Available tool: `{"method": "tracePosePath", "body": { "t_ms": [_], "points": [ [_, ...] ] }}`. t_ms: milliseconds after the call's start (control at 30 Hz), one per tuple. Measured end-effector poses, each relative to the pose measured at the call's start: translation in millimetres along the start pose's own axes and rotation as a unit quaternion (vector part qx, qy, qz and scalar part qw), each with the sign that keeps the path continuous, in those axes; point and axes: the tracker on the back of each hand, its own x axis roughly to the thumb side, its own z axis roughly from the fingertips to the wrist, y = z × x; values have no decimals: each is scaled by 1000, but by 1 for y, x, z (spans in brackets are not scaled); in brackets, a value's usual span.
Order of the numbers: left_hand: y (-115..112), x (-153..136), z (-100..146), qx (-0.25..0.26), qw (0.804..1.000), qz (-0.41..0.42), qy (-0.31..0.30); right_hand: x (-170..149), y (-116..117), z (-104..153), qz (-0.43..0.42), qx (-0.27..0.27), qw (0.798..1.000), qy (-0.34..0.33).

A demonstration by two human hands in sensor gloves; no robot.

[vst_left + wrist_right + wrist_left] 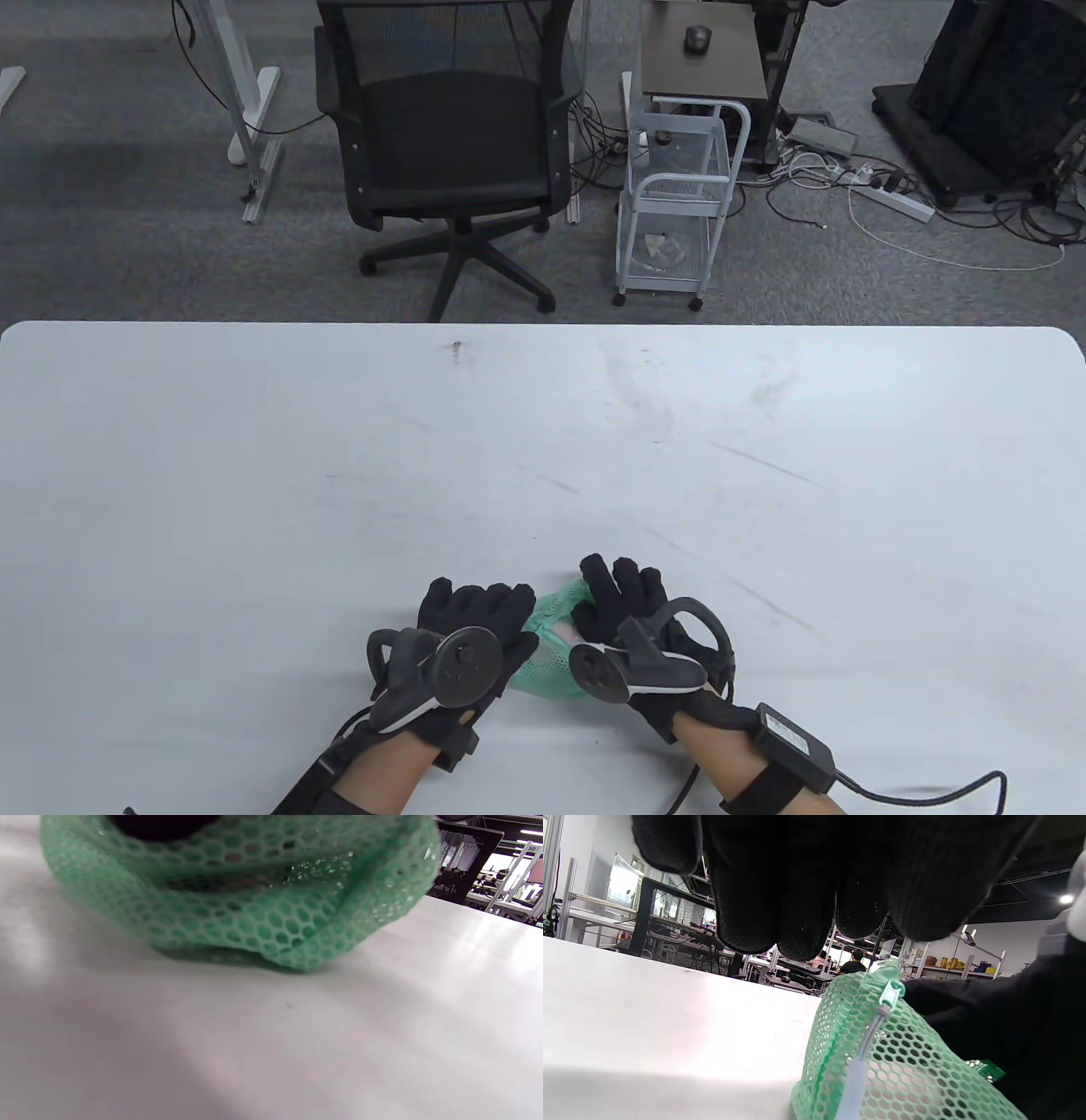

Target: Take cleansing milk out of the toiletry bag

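A green mesh toiletry bag (547,658) lies on the white table (543,441) near the front edge, between my hands. Something pale pink (564,632) shows through the mesh; I cannot tell what it is. My left hand (475,615) lies beside the bag's left side with its fingers (780,891) stretched out above the table, holding nothing. My right hand (619,594) rests on top of the bag with its fingers stretched forward; whether it grips the mesh is hidden. The left wrist view shows the bag (882,1069) and its zipper pull (891,993) beside my right hand (1018,1035). The right wrist view shows the bag (237,904) close up on the table.
Beyond the table's far edge stand a black office chair (450,144) and a white wire trolley (674,199). Cables and a power strip (891,199) lie on the carpet at the right.
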Motion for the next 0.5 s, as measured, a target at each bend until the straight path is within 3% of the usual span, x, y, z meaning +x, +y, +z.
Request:
{"method": "tracePosePath", "body": {
  "t_ms": [500],
  "points": [
    [-1,3,0,-9,1000,-11,-3,4,-9,8,9,-76,996,-35]
  ]
}}
